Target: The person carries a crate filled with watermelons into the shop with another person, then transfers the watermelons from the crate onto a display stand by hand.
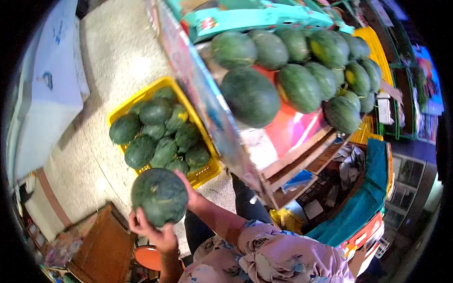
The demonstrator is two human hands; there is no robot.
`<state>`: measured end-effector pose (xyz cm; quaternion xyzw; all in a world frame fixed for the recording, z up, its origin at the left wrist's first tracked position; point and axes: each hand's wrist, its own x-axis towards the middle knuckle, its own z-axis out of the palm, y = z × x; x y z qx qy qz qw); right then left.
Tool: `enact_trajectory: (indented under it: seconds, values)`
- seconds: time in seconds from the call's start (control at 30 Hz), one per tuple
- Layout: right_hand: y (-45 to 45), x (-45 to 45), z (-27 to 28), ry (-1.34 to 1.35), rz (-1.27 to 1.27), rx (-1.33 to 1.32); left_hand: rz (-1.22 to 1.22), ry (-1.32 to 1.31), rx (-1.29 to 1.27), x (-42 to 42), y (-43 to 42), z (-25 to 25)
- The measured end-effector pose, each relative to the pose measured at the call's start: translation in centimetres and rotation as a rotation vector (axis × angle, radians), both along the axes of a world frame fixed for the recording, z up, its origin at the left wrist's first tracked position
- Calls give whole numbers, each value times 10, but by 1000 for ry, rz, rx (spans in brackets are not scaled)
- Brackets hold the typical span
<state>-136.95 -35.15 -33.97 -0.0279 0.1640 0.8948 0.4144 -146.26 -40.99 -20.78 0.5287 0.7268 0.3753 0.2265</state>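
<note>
A large, round, dark green watermelon (159, 197) is held up between my two hands. My left hand (155, 232) grips its lower side, the thumb and fingers spread over the rind. Against its right side presses my right hand (189, 189), its fingers partly hidden behind the melon. Just beyond the held watermelon, a yellow plastic crate (210, 170) sits on the floor, filled with several smaller dark green watermelons (155, 112). The held one overlaps the crate's near corner in the view.
On the right, a wooden display stand (222, 118) carries several watermelons (297, 87), with a turquoise carton (257, 21) behind them. A white chest (47, 89) stands at the left. Brown cardboard (104, 250) and an orange round object (147, 257) are at the lower left.
</note>
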Motion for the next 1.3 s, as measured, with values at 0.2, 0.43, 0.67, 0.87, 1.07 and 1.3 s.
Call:
enact_trajectory:
  seconds: [0.2, 0.43, 0.67, 0.87, 1.07, 1.3]
  values:
    - [92, 78, 166, -68, -180, 465, 376, -1551, 54, 50, 38, 65]
    - [114, 310, 263, -1647, -577, 985, -483, -1574, -246, 228, 165, 104]
    - [131, 519, 265, -1622, -919, 422, -849, -1393, -505, 463, 258, 105]
    - [150, 607, 236, -1374, -990, 164, -785, -1137, -611, 561, 285, 100]
    - [149, 619, 206, -1406, -936, 18, -680, -966, -616, 585, 287, 94]
    - [160, 613, 191, -1704, -807, -107, -713, -847, -171, 584, 296, 53]
